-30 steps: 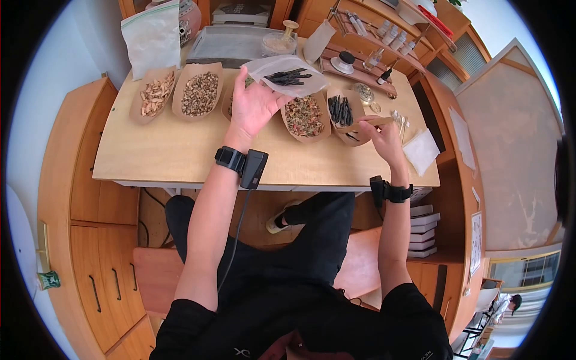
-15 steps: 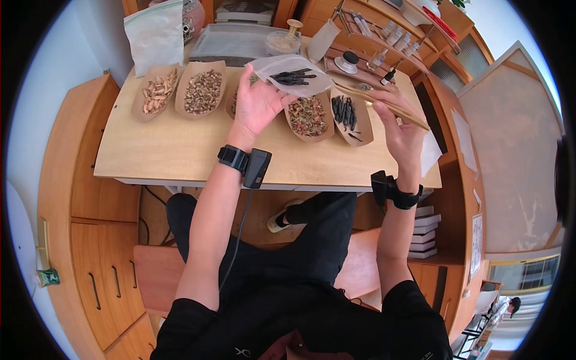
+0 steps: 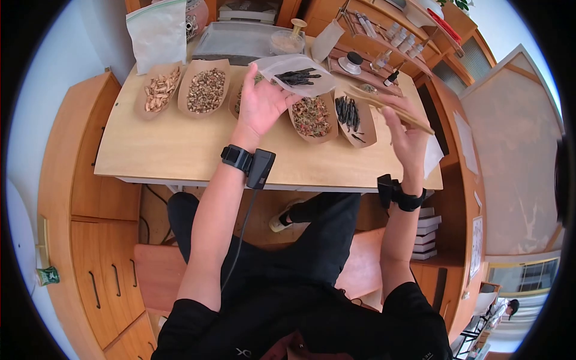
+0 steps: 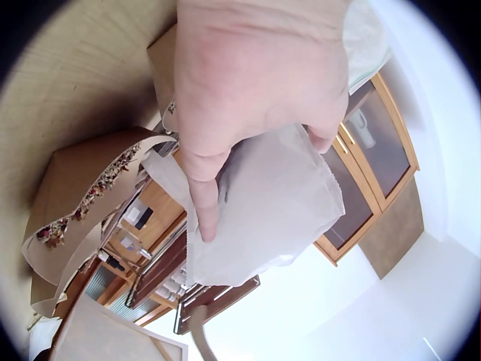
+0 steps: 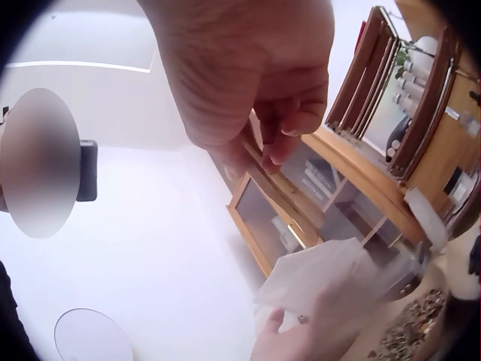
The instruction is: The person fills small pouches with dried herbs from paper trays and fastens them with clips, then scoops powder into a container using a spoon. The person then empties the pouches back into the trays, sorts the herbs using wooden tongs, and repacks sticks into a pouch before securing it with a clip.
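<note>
In the head view, my left hand (image 3: 261,108) holds a translucent white pouch (image 3: 279,67) above the row of trays, thumb at its left end and fingers under it. Dark, dried strips (image 3: 299,77) lie inside the pouch. The left wrist view shows a finger pressed along the pouch's pale outer side (image 4: 270,210). My right hand (image 3: 408,137) grips wooden tongs (image 3: 417,123), whose tips point left toward the pouch, over the tray of black strips (image 3: 348,113). The right wrist view also shows the tongs (image 5: 285,194) between thumb and fingers.
Brown paper trays line the table: wood-like slices (image 3: 162,90), chopped pieces (image 3: 206,91) and a mixed floral herb blend (image 3: 311,117). Behind stand a grey tray (image 3: 240,41), a clear tub (image 3: 287,42), a white bag (image 3: 157,36) and a small rack of bottles (image 3: 402,37).
My right hand has risen from the right-hand tray and swung the tongs round, so their tips now point left toward the pouch. My left hand keeps holding the pouch nearly still.
</note>
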Demonstrator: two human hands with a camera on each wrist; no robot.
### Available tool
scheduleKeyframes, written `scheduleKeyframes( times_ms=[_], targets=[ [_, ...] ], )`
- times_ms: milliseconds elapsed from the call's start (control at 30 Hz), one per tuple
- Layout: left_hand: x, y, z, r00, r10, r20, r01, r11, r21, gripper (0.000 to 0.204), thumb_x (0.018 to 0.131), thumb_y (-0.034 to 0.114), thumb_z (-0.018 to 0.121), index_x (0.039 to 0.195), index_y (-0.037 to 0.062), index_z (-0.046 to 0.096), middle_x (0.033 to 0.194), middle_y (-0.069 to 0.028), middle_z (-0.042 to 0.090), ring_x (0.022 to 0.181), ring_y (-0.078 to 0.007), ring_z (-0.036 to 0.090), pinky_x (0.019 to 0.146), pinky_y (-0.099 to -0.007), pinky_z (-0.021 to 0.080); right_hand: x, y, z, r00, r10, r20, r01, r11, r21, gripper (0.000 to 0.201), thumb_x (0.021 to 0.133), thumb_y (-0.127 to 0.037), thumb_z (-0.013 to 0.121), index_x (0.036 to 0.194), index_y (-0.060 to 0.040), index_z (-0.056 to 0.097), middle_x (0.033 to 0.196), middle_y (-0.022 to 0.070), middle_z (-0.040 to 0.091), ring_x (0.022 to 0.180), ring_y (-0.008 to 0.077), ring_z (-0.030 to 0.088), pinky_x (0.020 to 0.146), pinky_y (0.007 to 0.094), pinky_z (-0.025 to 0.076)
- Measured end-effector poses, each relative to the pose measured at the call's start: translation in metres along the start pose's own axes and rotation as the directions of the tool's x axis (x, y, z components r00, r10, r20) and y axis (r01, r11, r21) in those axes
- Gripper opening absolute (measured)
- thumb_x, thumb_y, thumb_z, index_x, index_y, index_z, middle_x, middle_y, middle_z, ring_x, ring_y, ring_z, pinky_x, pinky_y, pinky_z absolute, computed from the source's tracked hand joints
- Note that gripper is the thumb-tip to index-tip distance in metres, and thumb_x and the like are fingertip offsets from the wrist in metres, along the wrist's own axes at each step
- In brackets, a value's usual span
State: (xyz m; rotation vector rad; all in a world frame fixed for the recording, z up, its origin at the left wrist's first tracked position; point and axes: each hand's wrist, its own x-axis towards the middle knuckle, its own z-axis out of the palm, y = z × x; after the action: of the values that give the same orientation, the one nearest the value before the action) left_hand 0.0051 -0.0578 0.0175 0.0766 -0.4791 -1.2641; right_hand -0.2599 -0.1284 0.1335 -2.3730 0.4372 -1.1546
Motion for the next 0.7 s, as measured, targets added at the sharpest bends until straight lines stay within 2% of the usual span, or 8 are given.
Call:
scheduleKeyframes(
  times_ms=[67, 100, 167, 367, 400, 467, 567, 700],
  targets=[
    [0.0, 0.0, 0.001, 1.0, 0.009, -0.003, -0.009, 1.0, 0.0, 0.078, 0.094, 0.058, 0.047, 0.144, 0.0, 0.033, 0.142, -0.0192, 0.045, 0.129, -0.0337, 0.048, 0.104, -0.0499, 0.046, -0.01, 0.021, -0.013, 0.951, 0.306, -0.043, -0.306, 0.952, -0.005, 0.016, 0.089, -0.01, 0.07, 0.101, -0.0004, 0.071, 0.087, 0.0049, 0.068, 0.074, 0.0084, 0.058, 0.06, 0.0241, 0.042],
    [0.0, 0.0, -0.001, 1.0, -0.002, 0.002, 0.002, 1.0, -0.023, 0.078, 0.094, 0.058, 0.048, 0.144, -0.0002, 0.033, 0.143, -0.0194, 0.045, 0.129, -0.0342, 0.047, 0.104, -0.0502, 0.046, -0.014, 0.029, -0.021, 0.952, 0.304, -0.042, -0.305, 0.952, -0.006, 0.016, 0.089, -0.01, 0.07, 0.101, -0.0004, 0.071, 0.087, 0.0049, 0.068, 0.074, 0.0084, 0.058, 0.06, 0.0241, 0.042],
    [0.0, 0.002, -0.004, 1.0, -0.007, 0.005, 0.008, 0.999, -0.045, 0.078, 0.094, 0.058, 0.049, 0.144, -0.0004, 0.033, 0.143, -0.0196, 0.045, 0.129, -0.0347, 0.047, 0.104, -0.0506, 0.046, -0.023, 0.041, -0.033, 0.906, 0.418, 0.069, -0.392, 0.889, -0.237, 0.017, 0.089, -0.013, 0.069, 0.099, 0.0014, 0.071, 0.084, 0.0061, 0.069, 0.073, 0.0102, 0.058, 0.062, 0.0248, 0.044],
    [0.001, 0.0, -0.008, 0.999, -0.024, 0.028, 0.025, 0.999, -0.046, 0.079, 0.094, 0.057, 0.05, 0.145, 0.0001, 0.031, 0.144, -0.0202, 0.043, 0.132, -0.0352, 0.045, 0.104, -0.0517, 0.046, -0.042, 0.062, -0.036, 0.868, 0.452, 0.204, -0.416, 0.888, -0.197, 0.017, 0.089, -0.013, 0.069, 0.095, 0.0031, 0.071, 0.084, 0.0095, 0.071, 0.074, 0.0133, 0.063, 0.066, 0.0276, 0.048],
    [0.001, 0.0, -0.008, 0.998, -0.013, 0.053, 0.016, 0.998, -0.053, 0.078, 0.095, 0.054, 0.049, 0.146, -0.0009, 0.028, 0.147, -0.022, 0.038, 0.134, -0.0368, 0.041, 0.107, -0.0512, 0.044, -0.044, 0.066, -0.035, 0.869, 0.452, 0.201, -0.417, 0.888, -0.196, 0.017, 0.089, -0.013, 0.069, 0.095, 0.0031, 0.071, 0.084, 0.0095, 0.071, 0.074, 0.0133, 0.063, 0.066, 0.0276, 0.048],
    [0.002, 0.0, -0.009, 0.997, -0.003, 0.081, 0.007, 0.998, -0.059, 0.077, 0.097, 0.051, 0.048, 0.148, -0.0019, 0.024, 0.15, -0.0238, 0.033, 0.137, -0.0384, 0.037, 0.11, -0.0507, 0.041, -0.045, 0.075, -0.03, 0.915, 0.342, 0.215, -0.281, 0.921, -0.271, 0.018, 0.088, -0.013, 0.07, 0.095, 0.0036, 0.071, 0.087, 0.0118, 0.072, 0.076, 0.0161, 0.067, 0.068, 0.0282, 0.049],
    [0.002, 0.002, -0.014, 0.993, -0.017, 0.116, 0.029, 0.994, -0.105, 0.077, 0.097, 0.051, 0.048, 0.148, -0.0018, 0.024, 0.15, -0.024, 0.033, 0.137, -0.0384, 0.037, 0.109, -0.0504, 0.042, -0.042, 0.073, -0.028, 0.905, 0.38, 0.194, -0.318, 0.904, -0.287, 0.02, 0.088, -0.014, 0.069, 0.097, 0.0037, 0.071, 0.088, 0.0128, 0.072, 0.077, 0.0195, 0.069, 0.07, 0.0292, 0.05],
    [0.002, 0.001, -0.011, 0.995, -0.011, 0.099, 0.021, 0.995, -0.098, 0.077, 0.097, 0.052, 0.047, 0.148, -0.0015, 0.025, 0.149, -0.0237, 0.034, 0.137, -0.038, 0.038, 0.109, -0.0504, 0.042, -0.037, 0.076, -0.031, 0.907, 0.374, 0.193, -0.317, 0.908, -0.273, 0.021, 0.088, -0.015, 0.068, 0.098, 0.0035, 0.071, 0.087, 0.0117, 0.072, 0.077, 0.0184, 0.067, 0.07, 0.0299, 0.05]
  ],
)
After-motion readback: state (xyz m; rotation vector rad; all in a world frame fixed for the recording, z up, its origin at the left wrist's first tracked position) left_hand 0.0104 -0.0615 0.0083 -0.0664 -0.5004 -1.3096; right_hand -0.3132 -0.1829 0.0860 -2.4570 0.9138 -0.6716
